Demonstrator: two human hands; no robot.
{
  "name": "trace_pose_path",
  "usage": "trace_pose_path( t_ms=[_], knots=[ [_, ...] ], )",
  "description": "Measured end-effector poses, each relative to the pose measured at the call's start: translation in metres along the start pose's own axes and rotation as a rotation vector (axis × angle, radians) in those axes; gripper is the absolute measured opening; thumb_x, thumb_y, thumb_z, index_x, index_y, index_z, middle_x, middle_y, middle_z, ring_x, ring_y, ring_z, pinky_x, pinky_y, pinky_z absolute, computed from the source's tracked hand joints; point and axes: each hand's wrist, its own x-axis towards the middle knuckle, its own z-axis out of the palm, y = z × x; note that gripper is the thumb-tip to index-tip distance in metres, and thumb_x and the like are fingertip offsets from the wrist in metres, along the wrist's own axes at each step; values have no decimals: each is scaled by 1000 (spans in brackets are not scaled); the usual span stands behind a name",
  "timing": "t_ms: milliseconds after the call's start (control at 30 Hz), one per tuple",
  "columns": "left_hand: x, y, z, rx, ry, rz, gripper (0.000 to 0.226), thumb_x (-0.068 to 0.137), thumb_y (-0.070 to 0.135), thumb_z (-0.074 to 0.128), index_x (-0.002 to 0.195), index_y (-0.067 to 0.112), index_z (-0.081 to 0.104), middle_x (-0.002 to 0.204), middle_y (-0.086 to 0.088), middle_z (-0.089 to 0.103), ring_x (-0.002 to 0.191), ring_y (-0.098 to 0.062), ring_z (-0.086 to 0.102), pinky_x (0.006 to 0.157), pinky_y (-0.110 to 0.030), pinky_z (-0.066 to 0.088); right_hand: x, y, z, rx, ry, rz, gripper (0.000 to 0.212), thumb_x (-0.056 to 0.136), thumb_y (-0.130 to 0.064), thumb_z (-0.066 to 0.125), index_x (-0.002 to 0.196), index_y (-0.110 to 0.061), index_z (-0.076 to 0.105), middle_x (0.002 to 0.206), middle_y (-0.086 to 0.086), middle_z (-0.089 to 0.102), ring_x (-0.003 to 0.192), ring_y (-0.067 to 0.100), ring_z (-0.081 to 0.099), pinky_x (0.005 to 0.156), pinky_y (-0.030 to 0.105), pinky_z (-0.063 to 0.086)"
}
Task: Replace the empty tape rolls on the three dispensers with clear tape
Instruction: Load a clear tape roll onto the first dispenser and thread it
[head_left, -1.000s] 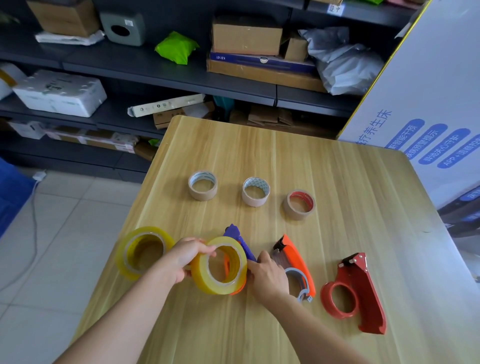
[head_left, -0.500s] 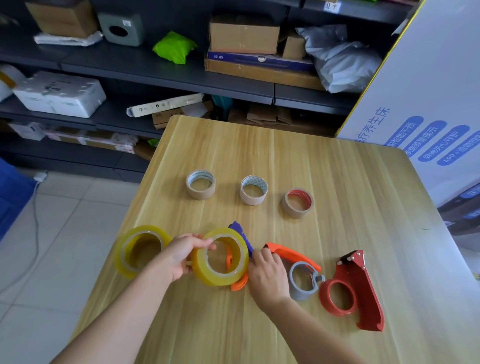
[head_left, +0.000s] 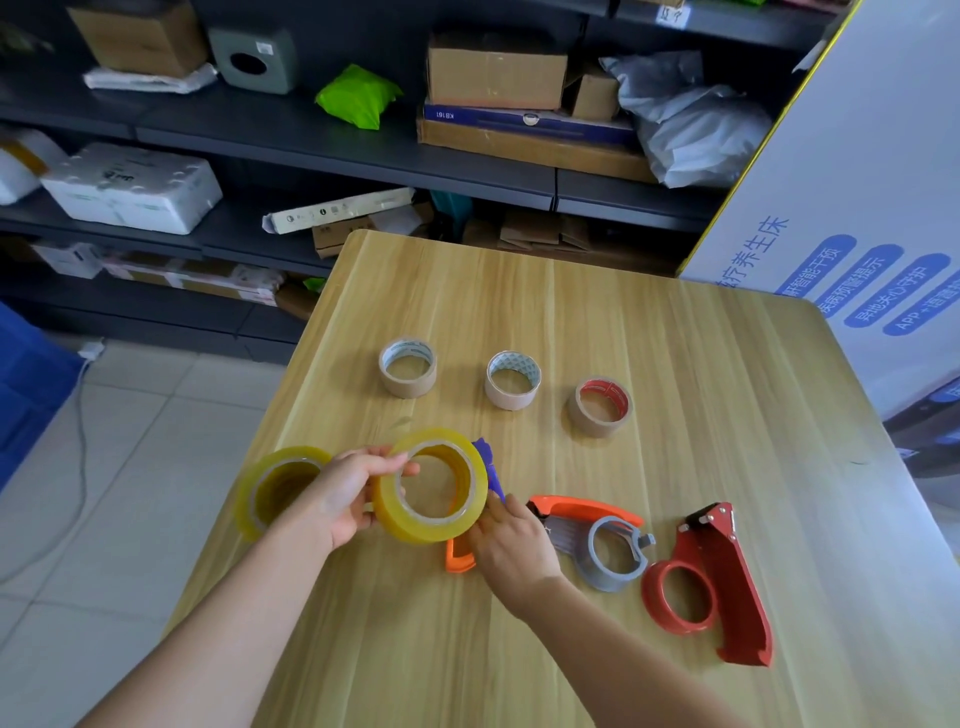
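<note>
My left hand (head_left: 347, 493) grips a roll of clear yellowish tape (head_left: 410, 522), held upright above the wooden table (head_left: 597, 306). Right behind that roll is a purple and orange dispenser (head_left: 460, 558), which my right hand (head_left: 511, 543) holds at its lower part. A second clear tape roll (head_left: 260, 493) stands at the table's left edge. An orange dispenser with a grey ring (head_left: 597, 535) and a red dispenser (head_left: 711, 582) lie to the right. Three empty cardboard cores (head_left: 409, 368) (head_left: 512, 380) (head_left: 598, 406) sit in a row further back.
Dark shelves (head_left: 332, 145) with boxes and bags run behind the table. A white printed board (head_left: 857, 208) leans at the right. The floor at the left is tiled, with a white cable.
The orange and grey dispenser has swung flat and lies further right. My right hand has shifted to the purple and orange dispenser, and my left hand has raised the tape roll slightly.
</note>
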Motion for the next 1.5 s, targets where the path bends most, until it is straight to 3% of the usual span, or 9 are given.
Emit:
trace_pose_path(
  t_ms=[167, 333, 400, 500, 667, 867, 1133, 1300, 1500],
  knots=[
    [-4, 1, -5, -46, 10, 14, 11, 87, 14, 62, 98, 16, 64, 98, -4, 73, 75, -19, 56, 70, -34, 43, 0, -4, -3, 23, -56, 67, 47, 30, -16, 86, 74, -15, 71, 40, -3, 52, 38, 16, 52, 51, 23, 36],
    [-6, 0, -8, -24, 9, 15, 10, 87, 13, 62, 96, 17, 64, 99, -4, 73, 76, -18, 56, 69, -33, 43, 7, -5, -5, 90, -105, 69, 47, 19, -8, 86, 55, -19, 58, 35, -5, 45, 23, 17, 42, 43, 22, 13],
    [-5, -2, -9, -15, 8, 7, 11, 87, 13, 62, 98, 16, 63, 100, -4, 73, 75, -18, 56, 67, -32, 43, 7, -6, -14, 102, -162, 96, 45, 27, -7, 87, 61, -16, 61, 44, -2, 53, 30, 19, 50, 41, 23, 11],
    [-3, -4, -9, 2, 2, -20, 11, 88, 13, 62, 98, 16, 63, 98, -3, 73, 75, -17, 57, 65, -32, 43, 3, 1, -18, 148, -149, 62, 32, 78, 5, 59, 107, -6, 55, 93, 12, 67, 82, 34, 66, 57, 35, 31],
    [4, -8, -5, 14, -12, -70, 10, 88, 16, 61, 98, 18, 63, 98, -1, 73, 81, -19, 57, 67, -33, 43, -5, 6, -14, 409, -14, 151, 47, 70, 1, 50, 114, -10, 62, 113, 8, 68, 94, 30, 65, 76, 35, 48],
    [14, -15, 1, 20, -7, -103, 8, 88, 15, 63, 95, 17, 62, 99, -3, 72, 85, -20, 59, 69, -33, 43, -16, 5, -12, 621, 227, 300, 16, 81, -14, 38, 94, -14, 47, 81, 4, 62, 77, 24, 57, 63, 27, 42],
    [27, -26, 15, 29, -23, -130, 9, 85, 11, 67, 89, 16, 61, 80, -5, 65, 75, -21, 60, 67, -32, 46, -11, 1, -17, 677, 252, 422, 56, 89, -52, 22, 100, -7, 55, 94, 6, 59, 88, 27, 53, 74, 32, 39],
    [36, -18, 23, 98, -15, -71, 25, 84, 12, 69, 108, 15, 62, 93, -6, 68, 80, -20, 63, 60, -31, 46, -7, 6, -16, 622, 188, 482, 39, 97, -39, 44, 126, -14, 49, 114, 1, 57, 107, 22, 52, 84, 31, 43],
    [49, -12, 30, 186, 21, -44, 35, 85, 8, 68, 116, 19, 56, 97, -5, 67, 84, -19, 60, 63, -29, 43, 6, 7, -25, 508, 133, 483, 25, 92, -29, 51, 106, -11, 61, 104, 7, 59, 98, 27, 55, 75, 37, 46]
  ],
)
